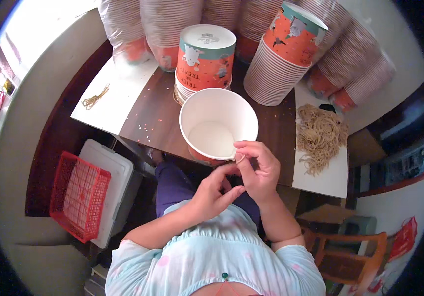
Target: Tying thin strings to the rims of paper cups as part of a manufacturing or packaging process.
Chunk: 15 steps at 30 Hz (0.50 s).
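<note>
A white-lined paper bucket [217, 123] stands with its mouth toward me at the table's near edge; its orange outside shows low on the near side. My right hand [260, 170] is at the bucket's near right rim, thumb and forefinger pinched on a thin beige cord [239, 158]. Just below and to the left is my left hand [217, 193]. Its thumb points out apart from the bent fingers, and I see nothing in its grasp. Some of its fingertips are hidden behind the right hand.
Upside-down orange and green bucket stacks [207, 59] [286, 54] stand behind, before plastic-wrapped stacks [172, 29]. A heap of beige cords [320, 135] lies at the right, a small cord bundle [96, 97] at the left. A red basket [81, 195] rests on a pale lid [123, 172] below left.
</note>
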Each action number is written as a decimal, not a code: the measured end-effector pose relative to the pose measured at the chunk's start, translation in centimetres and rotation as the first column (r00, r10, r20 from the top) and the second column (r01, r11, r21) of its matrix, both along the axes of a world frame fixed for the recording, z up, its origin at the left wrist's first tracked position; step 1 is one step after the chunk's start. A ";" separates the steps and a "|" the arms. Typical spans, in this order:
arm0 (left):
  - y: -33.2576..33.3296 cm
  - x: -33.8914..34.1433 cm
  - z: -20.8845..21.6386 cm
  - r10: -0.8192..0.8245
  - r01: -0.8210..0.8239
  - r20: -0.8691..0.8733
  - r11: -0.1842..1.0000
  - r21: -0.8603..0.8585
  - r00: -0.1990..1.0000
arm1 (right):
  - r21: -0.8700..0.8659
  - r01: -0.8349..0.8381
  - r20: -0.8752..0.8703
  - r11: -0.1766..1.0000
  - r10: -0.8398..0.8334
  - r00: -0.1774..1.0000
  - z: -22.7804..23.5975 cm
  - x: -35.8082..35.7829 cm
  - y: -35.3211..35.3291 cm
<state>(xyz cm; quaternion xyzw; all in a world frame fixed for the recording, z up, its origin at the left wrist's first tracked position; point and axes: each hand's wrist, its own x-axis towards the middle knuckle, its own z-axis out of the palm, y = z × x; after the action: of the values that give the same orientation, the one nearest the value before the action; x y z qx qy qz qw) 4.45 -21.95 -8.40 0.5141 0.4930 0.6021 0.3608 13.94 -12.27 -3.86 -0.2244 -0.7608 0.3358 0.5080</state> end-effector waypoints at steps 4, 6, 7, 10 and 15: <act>-0.5 -1.8 1.5 -0.424 0.421 0.016 0.894 -0.154 0.906 | -0.392 -0.082 -0.044 0.916 0.071 0.997 0.5 1.8 0.9; -1.0 -3.0 1.3 -0.350 0.343 -0.034 0.931 -0.125 0.936 | -0.390 -0.073 -0.046 0.918 0.060 0.997 0.4 2.7 2.1; -0.9 -3.4 1.1 -0.269 0.261 -0.101 0.962 -0.085 0.958 | -0.388 -0.063 -0.044 0.920 0.050 0.998 0.5 2.8 2.5; -0.4 -2.6 4.0 -0.069 0.043 -0.155 0.985 -0.166 0.985 | -0.402 -0.122 0.031 0.907 0.147 0.989 0.6 3.6 2.4; 0.6 -0.5 3.4 0.083 -0.085 -0.286 0.996 0.007 0.955 | -0.258 -0.228 0.142 0.939 0.271 0.952 1.7 3.6 0.5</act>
<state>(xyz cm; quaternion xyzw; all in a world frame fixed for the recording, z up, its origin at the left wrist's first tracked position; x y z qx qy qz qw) 3.97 -21.32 -5.03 0.5734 0.5630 0.5348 0.2612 17.52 -11.82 -2.12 -0.2139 -0.7790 0.4656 0.3614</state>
